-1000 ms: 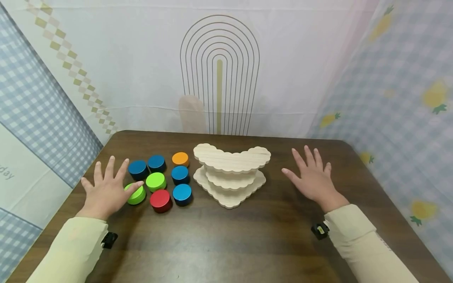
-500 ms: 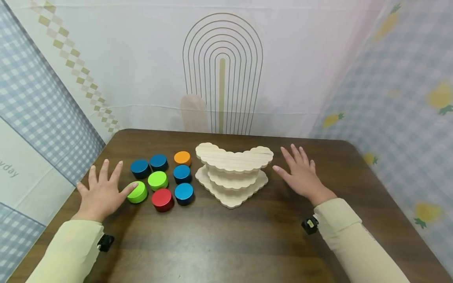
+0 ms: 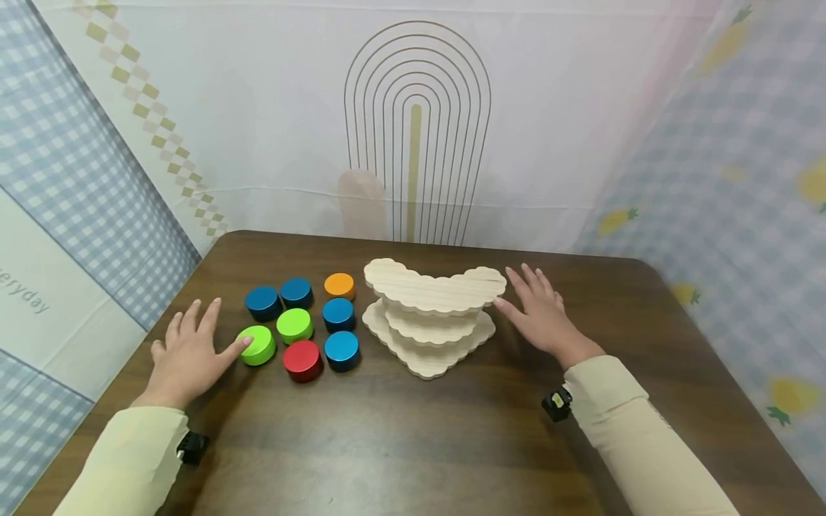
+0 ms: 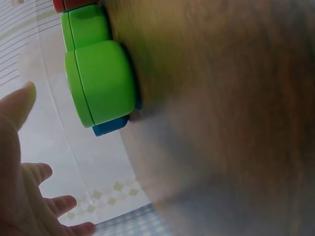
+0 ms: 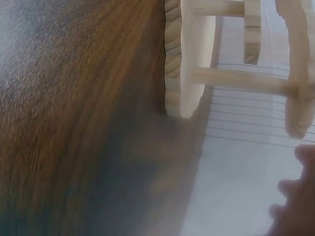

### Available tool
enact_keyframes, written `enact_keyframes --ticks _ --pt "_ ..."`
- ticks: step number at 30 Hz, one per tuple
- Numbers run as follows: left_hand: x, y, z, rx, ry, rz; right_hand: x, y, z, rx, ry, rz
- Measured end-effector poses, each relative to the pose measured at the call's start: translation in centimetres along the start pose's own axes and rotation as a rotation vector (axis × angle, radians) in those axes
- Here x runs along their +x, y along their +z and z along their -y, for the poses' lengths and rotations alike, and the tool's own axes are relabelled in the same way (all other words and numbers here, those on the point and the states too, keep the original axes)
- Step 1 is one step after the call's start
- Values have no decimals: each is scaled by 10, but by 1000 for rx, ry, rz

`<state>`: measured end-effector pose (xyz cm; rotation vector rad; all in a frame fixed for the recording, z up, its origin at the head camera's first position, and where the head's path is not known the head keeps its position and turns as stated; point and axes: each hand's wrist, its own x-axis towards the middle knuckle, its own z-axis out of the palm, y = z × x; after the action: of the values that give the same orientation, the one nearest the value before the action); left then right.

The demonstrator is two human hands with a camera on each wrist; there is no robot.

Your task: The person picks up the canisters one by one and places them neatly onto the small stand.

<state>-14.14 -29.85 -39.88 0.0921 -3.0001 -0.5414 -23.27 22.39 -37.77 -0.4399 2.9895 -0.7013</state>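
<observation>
The brown table [image 3: 387,451] starts on the near side of the wooden stand [image 3: 435,292] and goes on behind it. A pale left sleeve [image 3: 122,459] comes in well to the left of the stand, and a pale right sleeve [image 3: 645,437] comes in to its right. Each wrist wears a little black box [image 3: 557,404].

The left hand [image 3: 183,358] is well left of the stand, with its fingers spread wide and nothing in it. Its thumb tip looks like it meets the near green block [image 3: 259,345] (but the left wrist view shows a gap there).

A red block [image 3: 302,360] and a near blue block [image 3: 342,350] sit left of the stand's front point, the blue one closer to it. Behind them, also left of the stand, are the far green block [image 3: 295,326] and a middle blue block [image 3: 338,314].

The right hand [image 3: 542,319] is just right of the stand, fingers long and straight, holding nothing. I can't tell if it touches the top shelf. The stand has three wavy shelves with round sticks between them.

Two dark blue blocks [image 3: 263,304] sit farther left of the stand, and an orange block [image 3: 339,287] sits beside its top shelf. Behind the stand hangs a white cloth [image 3: 258,107] with arches.
</observation>
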Motion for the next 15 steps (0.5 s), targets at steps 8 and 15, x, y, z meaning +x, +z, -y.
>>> enact_keyframes --ticks 8,15 --pt "-1 7 -4 -51 -1 76 4 4 1 20 -13 -13" --pt "-3 13 -5 -79 1 100 6 7 0 70 -26 -14"
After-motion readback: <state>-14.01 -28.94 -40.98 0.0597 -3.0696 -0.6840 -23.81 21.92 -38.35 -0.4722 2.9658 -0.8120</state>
